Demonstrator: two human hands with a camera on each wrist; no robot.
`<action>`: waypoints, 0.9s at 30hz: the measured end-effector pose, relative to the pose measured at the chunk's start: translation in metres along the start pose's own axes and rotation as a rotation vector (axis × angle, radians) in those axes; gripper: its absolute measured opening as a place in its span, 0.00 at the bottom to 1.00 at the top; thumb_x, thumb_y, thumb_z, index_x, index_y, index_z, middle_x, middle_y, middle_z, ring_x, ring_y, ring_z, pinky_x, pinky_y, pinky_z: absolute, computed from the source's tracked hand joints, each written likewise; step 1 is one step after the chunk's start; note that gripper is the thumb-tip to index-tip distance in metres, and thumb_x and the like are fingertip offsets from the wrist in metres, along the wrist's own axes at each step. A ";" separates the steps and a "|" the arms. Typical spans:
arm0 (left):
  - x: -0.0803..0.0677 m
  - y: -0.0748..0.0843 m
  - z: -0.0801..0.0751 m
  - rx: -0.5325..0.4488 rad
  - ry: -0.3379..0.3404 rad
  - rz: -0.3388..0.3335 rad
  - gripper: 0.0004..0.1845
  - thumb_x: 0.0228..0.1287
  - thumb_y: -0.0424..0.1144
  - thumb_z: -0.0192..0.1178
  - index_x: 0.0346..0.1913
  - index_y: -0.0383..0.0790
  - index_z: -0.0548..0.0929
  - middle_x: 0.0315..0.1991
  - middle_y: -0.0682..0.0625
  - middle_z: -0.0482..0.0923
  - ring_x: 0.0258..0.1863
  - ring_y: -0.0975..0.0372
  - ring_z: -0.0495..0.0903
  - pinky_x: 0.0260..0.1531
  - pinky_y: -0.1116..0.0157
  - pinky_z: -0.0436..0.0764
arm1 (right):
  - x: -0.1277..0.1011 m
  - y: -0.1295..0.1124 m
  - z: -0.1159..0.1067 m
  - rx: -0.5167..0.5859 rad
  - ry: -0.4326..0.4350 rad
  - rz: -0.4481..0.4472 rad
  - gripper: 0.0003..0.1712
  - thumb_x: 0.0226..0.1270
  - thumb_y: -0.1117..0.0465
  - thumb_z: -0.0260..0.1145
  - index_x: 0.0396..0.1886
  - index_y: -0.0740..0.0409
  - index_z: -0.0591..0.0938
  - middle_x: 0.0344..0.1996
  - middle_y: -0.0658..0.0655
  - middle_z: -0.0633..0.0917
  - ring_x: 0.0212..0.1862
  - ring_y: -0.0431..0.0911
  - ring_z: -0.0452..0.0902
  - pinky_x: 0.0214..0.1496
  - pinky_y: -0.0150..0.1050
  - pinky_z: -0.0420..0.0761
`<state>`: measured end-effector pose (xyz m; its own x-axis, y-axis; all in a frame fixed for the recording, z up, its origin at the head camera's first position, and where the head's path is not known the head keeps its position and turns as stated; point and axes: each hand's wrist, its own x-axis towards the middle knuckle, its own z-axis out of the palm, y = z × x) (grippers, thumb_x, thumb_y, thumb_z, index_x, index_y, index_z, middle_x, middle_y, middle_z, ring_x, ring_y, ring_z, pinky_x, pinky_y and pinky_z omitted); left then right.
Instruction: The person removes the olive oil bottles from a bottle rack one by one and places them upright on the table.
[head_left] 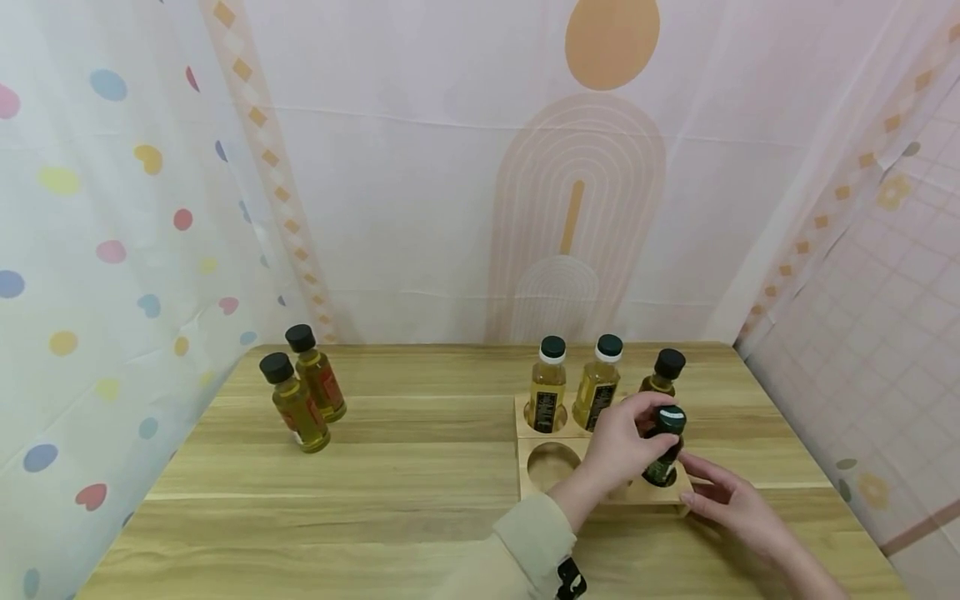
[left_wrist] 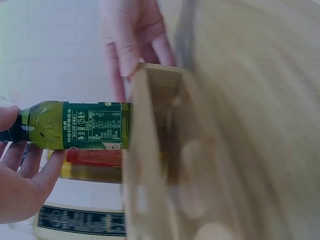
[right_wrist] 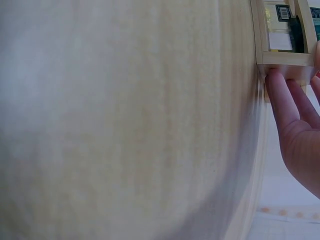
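A small green olive oil bottle stands nearly upright at the front right hole of a wooden bottle rack. My left hand pinches it near its dark cap, thumb and fingers on either side. Its base meets the rack's top board in the left wrist view; how deep it sits is hard to tell. My right hand rests against the rack's right end, fingers extended and touching the end board. Two pale oil bottles and a dark-capped bottle fill the back row.
Two black-capped oil bottles with red labels stand together on the left of the wooden table. One front hole of the rack shows bare at the left. Patterned curtains hang behind and beside the table.
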<state>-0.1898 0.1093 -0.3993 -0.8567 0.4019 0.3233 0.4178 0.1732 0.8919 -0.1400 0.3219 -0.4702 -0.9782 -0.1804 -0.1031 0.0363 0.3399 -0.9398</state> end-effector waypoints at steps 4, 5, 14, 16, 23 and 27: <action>0.001 0.010 -0.008 -0.009 0.013 0.029 0.20 0.60 0.29 0.70 0.56 0.42 0.82 0.43 0.55 0.84 0.39 0.73 0.80 0.41 0.76 0.78 | 0.000 0.000 0.000 -0.008 -0.014 -0.037 0.38 0.71 0.63 0.65 0.72 0.76 0.60 0.69 0.80 0.60 0.53 0.34 0.75 0.49 0.34 0.82; 0.001 0.012 -0.010 -0.014 0.016 0.033 0.20 0.60 0.29 0.70 0.56 0.42 0.83 0.43 0.54 0.84 0.38 0.73 0.80 0.41 0.77 0.78 | 0.001 0.000 0.000 -0.014 -0.017 -0.048 0.38 0.71 0.63 0.65 0.72 0.76 0.60 0.68 0.81 0.60 0.52 0.32 0.74 0.49 0.34 0.81; -0.005 0.023 -0.023 -0.117 0.045 0.005 0.20 0.60 0.26 0.69 0.55 0.42 0.83 0.46 0.52 0.83 0.44 0.72 0.79 0.43 0.75 0.79 | 0.002 0.002 0.000 -0.015 -0.020 -0.069 0.37 0.71 0.64 0.64 0.72 0.74 0.61 0.70 0.79 0.59 0.50 0.28 0.74 0.48 0.33 0.82; -0.007 0.022 -0.026 -0.118 0.058 -0.005 0.20 0.59 0.26 0.69 0.55 0.41 0.83 0.46 0.53 0.83 0.44 0.71 0.79 0.44 0.74 0.79 | 0.002 0.002 0.000 -0.004 -0.023 -0.068 0.37 0.71 0.64 0.64 0.73 0.74 0.60 0.70 0.79 0.59 0.50 0.28 0.75 0.48 0.34 0.82; -0.019 0.019 -0.039 -0.130 0.101 -0.012 0.21 0.59 0.25 0.68 0.56 0.39 0.82 0.48 0.48 0.83 0.47 0.67 0.80 0.45 0.72 0.80 | 0.001 0.001 0.001 0.001 -0.011 -0.076 0.37 0.71 0.66 0.64 0.72 0.74 0.60 0.69 0.80 0.59 0.50 0.30 0.76 0.48 0.33 0.82; -0.025 0.014 -0.049 -0.126 0.133 -0.008 0.21 0.59 0.25 0.68 0.55 0.41 0.83 0.49 0.48 0.82 0.47 0.65 0.81 0.43 0.72 0.81 | 0.001 0.002 0.001 0.000 -0.017 -0.099 0.36 0.70 0.66 0.64 0.72 0.75 0.60 0.68 0.81 0.59 0.50 0.30 0.77 0.47 0.33 0.82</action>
<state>-0.1772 0.0572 -0.3795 -0.8958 0.2768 0.3478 0.3770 0.0589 0.9243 -0.1405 0.3218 -0.4719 -0.9733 -0.2289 -0.0149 -0.0606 0.3192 -0.9457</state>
